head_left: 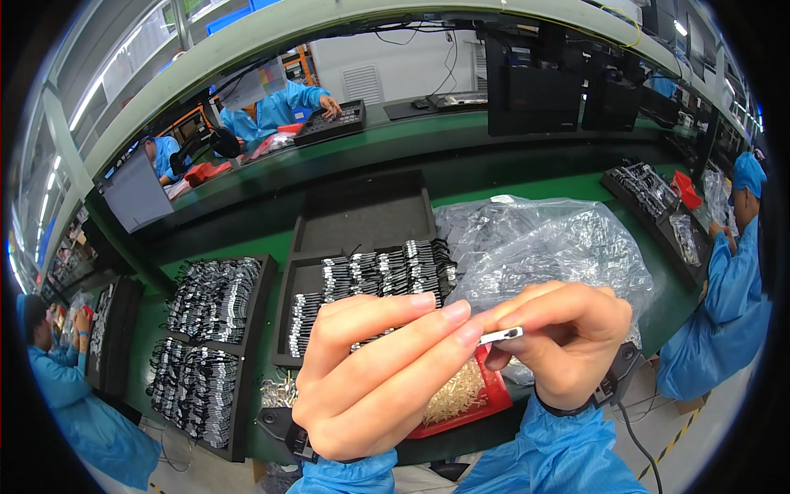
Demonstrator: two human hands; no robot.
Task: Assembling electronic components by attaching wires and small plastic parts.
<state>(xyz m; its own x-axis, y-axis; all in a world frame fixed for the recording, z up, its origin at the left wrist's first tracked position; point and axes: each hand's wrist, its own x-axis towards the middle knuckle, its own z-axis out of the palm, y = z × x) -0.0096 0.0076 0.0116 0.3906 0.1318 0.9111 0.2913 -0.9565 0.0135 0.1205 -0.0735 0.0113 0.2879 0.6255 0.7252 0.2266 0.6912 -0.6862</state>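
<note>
Hands fill the near middle of the view, raised above the green bench (576, 191). The left hand (374, 375) has its fingers stretched out side by side toward the right, their tips pressing against the near end of a small silver metal connector (502, 335). The right hand (559, 342) is curled around that connector, thumb and forefinger pinching it, so the piece sits between the fingertips of both hands with only a short bright length showing. Just below the hands lies a red tray (485, 403) of small pale parts, partly hidden by the left hand.

Farther out, a black tray (288, 313) holds rows of bundled black-and-silver cables (378, 276); to its left another black tray (259, 305) carries more cable bundles. To the right, a crumpled clear plastic bag (535, 243) of parts rests on the bench. Beyond these an open black tray (366, 210) lies farther out.

At the far side, a person in a blue coat (276, 111) works at a second bench, and other blue-coated people sit at the left and right edges.
</note>
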